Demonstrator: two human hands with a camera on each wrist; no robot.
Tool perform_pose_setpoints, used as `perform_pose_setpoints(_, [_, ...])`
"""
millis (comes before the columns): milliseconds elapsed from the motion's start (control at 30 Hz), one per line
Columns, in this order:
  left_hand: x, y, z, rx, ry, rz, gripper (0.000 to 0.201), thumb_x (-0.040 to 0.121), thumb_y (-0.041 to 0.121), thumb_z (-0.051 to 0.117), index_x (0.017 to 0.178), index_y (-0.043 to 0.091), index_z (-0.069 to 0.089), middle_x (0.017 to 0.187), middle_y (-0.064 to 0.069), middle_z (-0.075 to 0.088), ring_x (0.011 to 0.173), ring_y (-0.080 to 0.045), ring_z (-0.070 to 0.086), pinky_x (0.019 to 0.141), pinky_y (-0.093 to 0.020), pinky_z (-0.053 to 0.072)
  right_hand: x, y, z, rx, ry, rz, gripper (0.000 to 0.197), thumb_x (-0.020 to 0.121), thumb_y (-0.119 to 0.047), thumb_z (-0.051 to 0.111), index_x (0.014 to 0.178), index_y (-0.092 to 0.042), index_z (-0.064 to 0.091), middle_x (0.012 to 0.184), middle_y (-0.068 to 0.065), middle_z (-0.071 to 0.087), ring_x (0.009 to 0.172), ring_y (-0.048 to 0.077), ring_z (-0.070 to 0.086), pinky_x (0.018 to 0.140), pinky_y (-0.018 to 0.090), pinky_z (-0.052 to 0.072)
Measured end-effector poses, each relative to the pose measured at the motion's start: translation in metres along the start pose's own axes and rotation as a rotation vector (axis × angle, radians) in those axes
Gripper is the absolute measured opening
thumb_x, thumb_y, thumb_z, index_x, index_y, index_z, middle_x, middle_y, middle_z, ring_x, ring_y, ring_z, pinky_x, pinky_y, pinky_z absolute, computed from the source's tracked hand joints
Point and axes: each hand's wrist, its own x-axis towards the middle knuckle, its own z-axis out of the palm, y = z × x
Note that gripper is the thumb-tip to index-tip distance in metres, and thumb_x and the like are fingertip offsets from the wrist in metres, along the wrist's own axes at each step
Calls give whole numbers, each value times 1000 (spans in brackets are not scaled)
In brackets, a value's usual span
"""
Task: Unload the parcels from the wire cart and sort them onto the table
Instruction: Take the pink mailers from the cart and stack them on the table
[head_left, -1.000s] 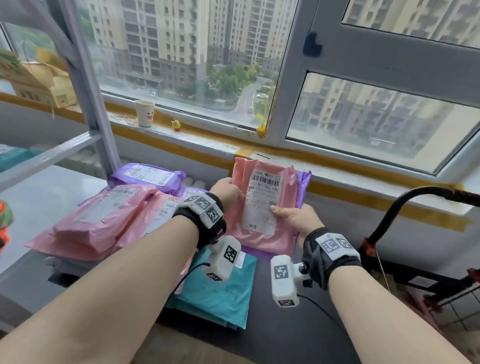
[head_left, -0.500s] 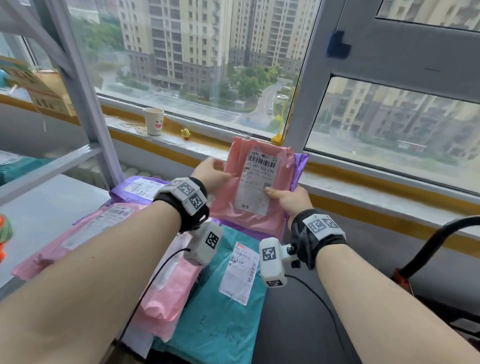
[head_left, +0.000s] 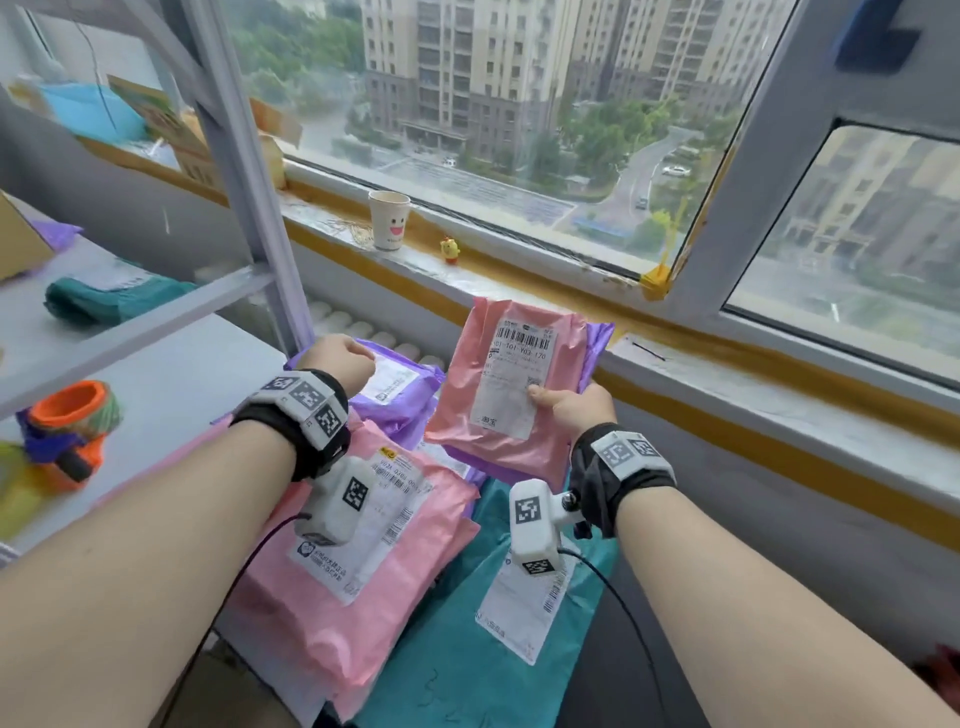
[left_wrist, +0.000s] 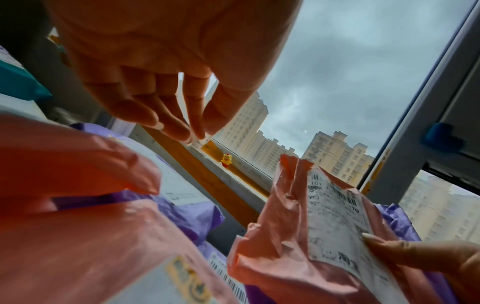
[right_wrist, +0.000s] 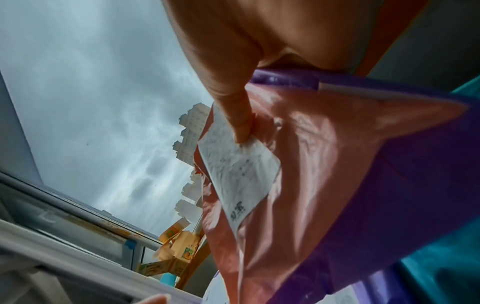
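Over the parcel pile on the tabletop (head_left: 171, 374), the right hand (head_left: 571, 410) pinches a pink parcel (head_left: 498, 405) with a purple one behind it, label up. Left hand (head_left: 340, 358) hovers loose, holding nothing. Looks like mid-sort; next it needs laying on the matching stack.

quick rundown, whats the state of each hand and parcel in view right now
right hand: grips a pink parcel and a purple one behind it
held pink parcel: raised, label up
held purple parcel: behind the pink one
left hand: holds nothing
pink parcels: stacked on the table
teal parcel: flat, label up
paper cup: upright on the sill
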Motion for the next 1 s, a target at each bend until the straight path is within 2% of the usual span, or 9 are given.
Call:
perform_pose_setpoints(67, [2,-7,1,-12,6,-17,18,87,5,51,81,11,66,98,-19,68,94,-33,65,81,-35,51,6,0,8,-12,-11,18,41,81,-4,72,117,3,54,106,12,63,85,24,60,71,31,48])
perform_pose_setpoints(200, [1,-14,8,-53,-8,-50,17,86,4,53,91,11,68,106,-15,67,101,-32,64,92,-37,51,13,18,21,-70,-67,157,40,76,-7,76,110,8,60,99,16,67,84,28,64,79,38,55])
perform_pose_setpoints(267, [-1,-15,10,-60,-12,-64,16,85,5,53,82,16,65,99,-11,66,100,-31,64,92,-36,51,15,30,26,-94,-109,220,38,76,-6,77,107,10,62,92,14,67,80,26,64,76,37,56])
perform_pose_setpoints(333, [-2,-15,13,-70,-18,-74,21,84,5,53,70,19,57,89,-7,63,100,-30,64,88,-34,51,15,41,30,-148,-138,261,44,75,-11,79,110,9,61,100,14,68,83,26,65,75,36,56])
perform_pose_setpoints(467, [-6,-13,16,-64,-23,-87,23,86,5,52,68,20,53,85,-6,60,90,-30,61,86,-35,50,18,55,33,-182,-153,326,51,75,-15,79,117,7,60,109,17,68,88,28,67,87,40,55])
perform_pose_setpoints(667, [-10,-12,18,-84,-28,-75,21,86,7,54,70,21,55,88,-4,61,100,-29,62,91,-39,52,20,59,23,-232,-155,373,34,79,-17,76,103,-2,58,98,7,60,86,24,58,77,31,46])
perform_pose_setpoints(833, [-11,-13,17,-90,-35,-70,19,85,7,53,74,21,58,79,2,58,98,-28,62,86,-38,53,22,60,35,-143,-144,394,37,74,-11,78,105,1,62,95,14,70,74,28,68,65,41,57])
perform_pose_setpoints(900, [-11,-13,16,-81,-39,-54,19,85,6,53,74,21,59,80,3,58,99,-28,63,86,-37,54,24,63,42,-175,-208,404,45,69,-12,81,108,-1,62,96,15,71,81,31,70,78,48,57])
perform_pose_setpoints(1000, [-11,-12,15,-56,-40,-33,21,86,6,52,72,22,58,90,-2,63,99,-28,63,85,-34,52,17,60,41,-315,-178,376,32,73,-17,80,92,-5,58,88,11,66,86,26,66,88,43,55])
